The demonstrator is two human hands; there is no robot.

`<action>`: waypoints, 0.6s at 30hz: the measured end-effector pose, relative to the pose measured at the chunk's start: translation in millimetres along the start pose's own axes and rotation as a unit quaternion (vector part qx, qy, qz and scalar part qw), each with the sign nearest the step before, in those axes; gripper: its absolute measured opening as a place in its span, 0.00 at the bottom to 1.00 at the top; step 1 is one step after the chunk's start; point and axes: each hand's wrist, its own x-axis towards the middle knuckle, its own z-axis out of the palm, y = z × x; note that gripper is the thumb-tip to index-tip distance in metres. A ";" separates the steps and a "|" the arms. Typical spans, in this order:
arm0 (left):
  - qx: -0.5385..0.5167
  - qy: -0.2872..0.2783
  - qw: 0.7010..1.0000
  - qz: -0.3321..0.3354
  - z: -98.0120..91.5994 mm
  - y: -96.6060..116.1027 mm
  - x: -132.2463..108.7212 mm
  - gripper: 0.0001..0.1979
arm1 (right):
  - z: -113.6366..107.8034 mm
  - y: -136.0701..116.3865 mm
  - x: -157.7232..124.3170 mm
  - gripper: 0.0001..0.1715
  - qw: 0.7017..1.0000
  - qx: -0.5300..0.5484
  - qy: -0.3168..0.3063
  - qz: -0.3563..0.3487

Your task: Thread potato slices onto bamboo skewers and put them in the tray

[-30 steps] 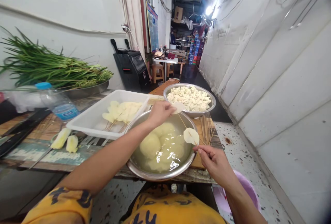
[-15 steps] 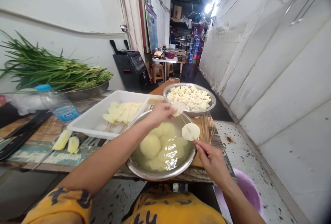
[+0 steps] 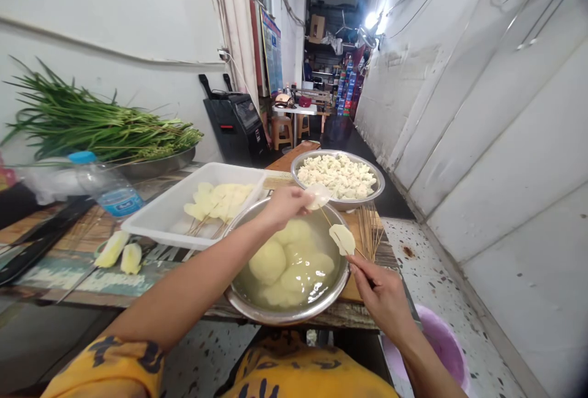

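Note:
Over the far part of a steel bowl of water (image 3: 287, 318), my left hand (image 3: 291, 203) pinches a thin pale slice (image 3: 318, 196). My right hand (image 3: 374, 281) is closed on a thin wooden skewer (image 3: 325, 216) near the bowl's right rim. A second pale slice (image 3: 342, 240) is threaded on that skewer, just beyond my right fingertips. The skewer's tip reaches the slice in my left hand; whether it pierces it I cannot tell. Several peeled pale yellow vegetables (image 3: 267, 261) lie in the water.
A white tray (image 3: 160, 234) with skewered slices stands left of the bowl. Behind is a bowl of cauliflower pieces (image 3: 337, 176), with loose skewers (image 3: 370, 232) near it. Further left are a bottle (image 3: 117, 196), a knife (image 3: 78, 283) and green stalks (image 3: 114, 128). A pink tub (image 3: 441, 349) stands on the floor.
The slice on the skewer has turned and shifted slightly right and down. My left hand and its slice have moved a little down and right.

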 end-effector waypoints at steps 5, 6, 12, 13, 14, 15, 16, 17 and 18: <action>-0.007 0.002 1.000 0.015 1.1 0.4 -2.5 0.08 | -3.5 -4.9 -3.0 0.19 0.964 0.209 -0.091 0.141; -0.020 -0.002 1.000 0.001 0.8 0.7 -2.6 0.08 | -3.8 -5.4 -2.7 0.20 0.940 0.273 -0.109 0.175; -0.085 -0.014 0.995 -0.052 0.8 4.5 -3.3 0.07 | -5.5 -5.2 -0.9 0.20 0.884 0.379 -0.127 0.240; -0.094 -0.014 0.994 -0.061 1.2 5.6 -3.6 0.07 | -5.5 -4.6 -1.2 0.20 0.911 0.333 -0.109 0.218; -0.102 -0.012 0.992 -0.071 1.5 6.7 -3.7 0.06 | -5.3 -4.0 -1.6 0.19 0.941 0.272 -0.086 0.183; -0.110 -0.009 0.991 -0.081 1.6 7.8 -3.8 0.06 | -5.1 -3.2 -2.1 0.18 0.968 0.202 -0.061 0.137; -0.120 -0.007 0.988 -0.094 1.5 8.9 -3.7 0.06 | -4.9 -2.3 -2.5 0.17 0.987 0.135 -0.037 0.084; -0.131 -0.006 0.985 -0.109 1.1 9.9 -3.4 0.06 | -4.8 -1.4 -2.8 0.15 0.996 0.077 -0.018 0.032; -0.143 -0.007 0.981 -0.128 0.5 10.7 -3.1 0.06 | -4.8 -0.4 -2.9 0.15 0.999 0.035 -0.004 -0.012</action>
